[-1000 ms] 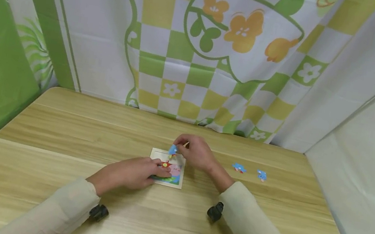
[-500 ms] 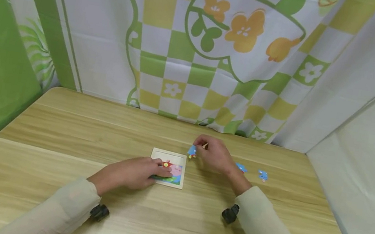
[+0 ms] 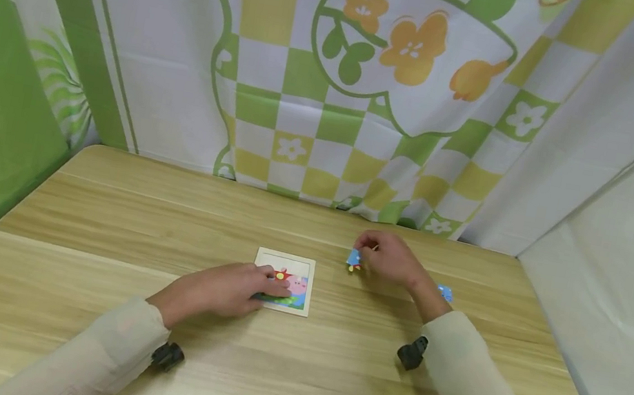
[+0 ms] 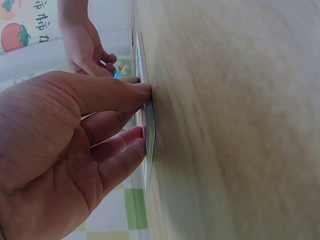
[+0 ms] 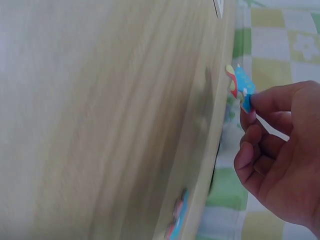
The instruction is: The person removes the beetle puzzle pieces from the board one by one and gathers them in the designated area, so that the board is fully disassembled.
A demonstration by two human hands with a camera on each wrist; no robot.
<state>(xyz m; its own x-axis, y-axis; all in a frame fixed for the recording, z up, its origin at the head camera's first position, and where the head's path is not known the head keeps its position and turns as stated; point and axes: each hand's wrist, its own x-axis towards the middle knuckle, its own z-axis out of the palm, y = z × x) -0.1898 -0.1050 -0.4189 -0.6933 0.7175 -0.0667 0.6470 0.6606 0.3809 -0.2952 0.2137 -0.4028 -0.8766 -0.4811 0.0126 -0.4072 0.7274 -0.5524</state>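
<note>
A small square puzzle board (image 3: 310, 287) lies flat on the table; its lower part shows a pink pig's head and red clothing, and its upper part is pale and bare. My left hand (image 3: 232, 288) rests on the board with fairly straight fingers, thumb and fingertips touching its face in the left wrist view. To the right of the board, my right hand (image 3: 397, 263) pinches a blue puzzle piece (image 5: 242, 82) with red and yellow edges between thumb and index finger. The piece is held above the tabletop, tilted.
A loose blue puzzle piece (image 3: 444, 292) lies right of my right hand, partly behind the wrist. In the right wrist view, a blue and red piece (image 5: 178, 220) lies on the table (image 5: 100, 125). A patterned curtain (image 3: 335, 124) hangs behind the table.
My right hand has moved right, away from the board, carrying the blue puzzle piece. Its arm now covers one loose piece in the head view. My left hand has stayed on the board.
</note>
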